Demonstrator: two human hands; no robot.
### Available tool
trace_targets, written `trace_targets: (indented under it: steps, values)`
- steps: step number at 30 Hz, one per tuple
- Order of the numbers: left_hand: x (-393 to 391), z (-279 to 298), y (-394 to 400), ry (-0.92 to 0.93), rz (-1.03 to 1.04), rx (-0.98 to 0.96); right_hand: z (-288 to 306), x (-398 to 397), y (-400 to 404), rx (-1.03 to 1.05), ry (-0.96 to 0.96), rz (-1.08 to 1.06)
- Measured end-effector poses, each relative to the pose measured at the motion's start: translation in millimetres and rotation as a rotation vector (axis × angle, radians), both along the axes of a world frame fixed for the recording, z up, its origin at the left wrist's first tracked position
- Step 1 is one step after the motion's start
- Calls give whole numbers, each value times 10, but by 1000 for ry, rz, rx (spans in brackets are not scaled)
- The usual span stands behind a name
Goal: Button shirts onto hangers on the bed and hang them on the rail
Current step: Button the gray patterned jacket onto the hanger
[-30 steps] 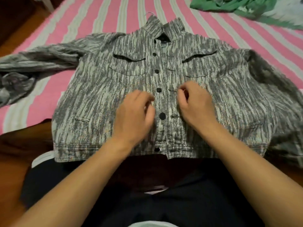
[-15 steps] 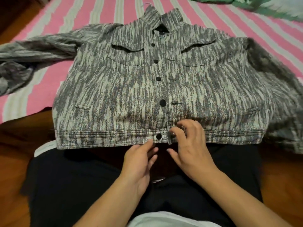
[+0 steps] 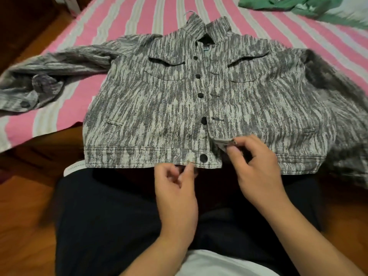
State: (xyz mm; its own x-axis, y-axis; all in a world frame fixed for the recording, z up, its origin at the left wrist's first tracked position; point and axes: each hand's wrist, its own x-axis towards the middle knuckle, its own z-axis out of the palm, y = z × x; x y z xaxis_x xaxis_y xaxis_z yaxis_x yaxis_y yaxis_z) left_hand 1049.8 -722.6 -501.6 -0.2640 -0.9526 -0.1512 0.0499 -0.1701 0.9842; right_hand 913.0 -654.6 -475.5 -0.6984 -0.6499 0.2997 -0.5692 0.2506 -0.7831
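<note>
A grey and cream streaked shirt-jacket [image 3: 159,108] lies front up on the bed, collar away from me, with black buttons down its middle. A thin hanger hook [image 3: 190,12] pokes out above the collar. My left hand [image 3: 176,188] pinches the hem just left of the bottom button [image 3: 203,157]. My right hand [image 3: 256,166] pinches the folded-back bottom corner of the right front panel [image 3: 224,142], lifted off the button. The bottom of the jacket is open there; the upper buttons look fastened.
The bed has a pink and grey striped sheet [image 3: 123,18]. A green garment [image 3: 298,6] lies at the far right corner. The jacket's left sleeve [image 3: 39,84] trails to the bed's left edge. Wooden floor [image 3: 22,206] lies left; my dark-clothed legs [image 3: 111,226] are below.
Both hands moved down from the middle buttons to the hem. My right hand has since lifted and folded back the bottom corner of the right panel, exposing the bottom button.
</note>
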Motion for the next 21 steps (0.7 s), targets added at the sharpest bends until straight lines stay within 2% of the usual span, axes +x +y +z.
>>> trace_targets:
  steps: [4, 6, 9, 12, 14, 17, 21]
  values:
    - [-106, 104, -74, -171, -265, -91, 1, -11, -66, 113, -17, 12]
    - [-200, 192, -168, -197, -315, -109, 27, -17, -90, 131, -58, 18]
    - [-286, 479, -316, -220, -348, -268, 334, -116, -123, 59, -133, -37]
    - [-344, 831, -546, -150, -439, -369, 795, -295, -173, -57, -165, -107]
    - [-404, 985, -736, -114, -513, -385, 984, -359, -276, -88, -158, -111]
    - [-489, 996, -923, -136, -582, -395, 963, -306, -497, -38, -184, -77]
    - [-444, 714, -914, -82, -495, -239, 633, -165, -591, 81, -255, -38]
